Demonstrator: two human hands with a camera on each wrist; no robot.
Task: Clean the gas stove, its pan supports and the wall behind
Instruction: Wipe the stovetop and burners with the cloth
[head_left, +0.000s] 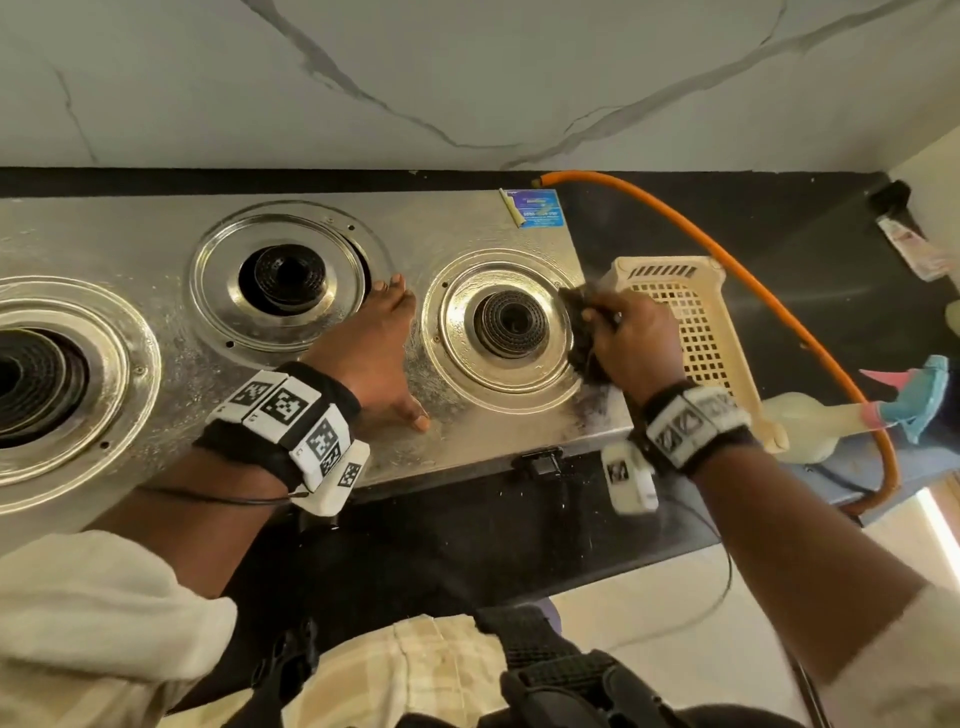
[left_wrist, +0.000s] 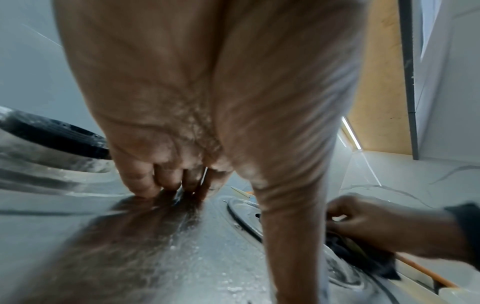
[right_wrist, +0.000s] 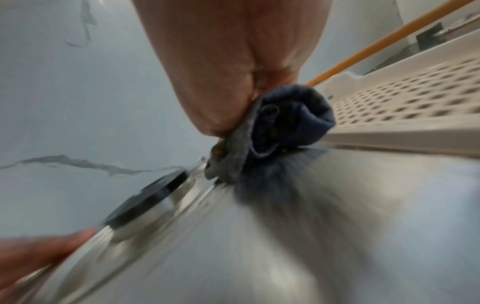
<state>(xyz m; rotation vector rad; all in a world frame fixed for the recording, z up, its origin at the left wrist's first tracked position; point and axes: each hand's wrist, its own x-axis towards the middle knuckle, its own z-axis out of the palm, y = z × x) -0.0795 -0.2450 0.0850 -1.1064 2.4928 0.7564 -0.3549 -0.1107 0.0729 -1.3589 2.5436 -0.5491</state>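
So the left hand (head_left: 375, 347) is planted flat on the steel top of the gas stove (head_left: 156, 244), fingers straight and spread, nothing in it, sitting right between the middle burner (head_left: 289, 275) and the right burner (head_left: 511, 323). From the left wrist view you can see the fingertips (left_wrist: 145, 185) pressing down onto the wet-looking metal. The right hand (head_left: 631, 343) has its fingers curled round a dark cloth (head_left: 582, 332), bunched up and pushed against the far-side edge of the ring round the right burner; the right wrist view shows the cloth (right_wrist: 275, 127) wadded under the palm and touching the stove surface. Just past the right hand there's a cream plastic basket (head_left: 691, 312) lying on the black counter, touching the stove's edge as far as I can tell. An orange gas hose (head_left: 727, 270) loops round beyond the basket, and a spray bottle (head_left: 831, 415) lies on its side out beyond the right wrist. The marble wall (head_left: 467, 78) runs behind it all, beyond both hands.
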